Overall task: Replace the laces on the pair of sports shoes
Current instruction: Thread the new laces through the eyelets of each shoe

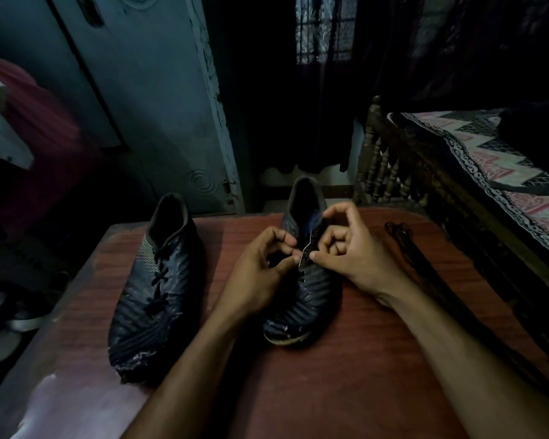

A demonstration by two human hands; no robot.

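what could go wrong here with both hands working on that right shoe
1. Both hands, left and right, pinch at the lacing of the right shoe; nothing pins the shoe, so a hard tug could slide it on the table.
2. The room is dim and the shoe dark, so an eyelet could be missed.
3. The loose black lace lies near the table's right edge; the right forearm could sweep it off.

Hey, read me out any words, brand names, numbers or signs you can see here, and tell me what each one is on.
None can be read.
Laced dark sports shoe: pale streaks only, no legible brand.
Dark sports shoe under both hands: a small pale tab at the eyelets, too small and blurred to read.
Patterned bed cover: zigzag pattern, no text.
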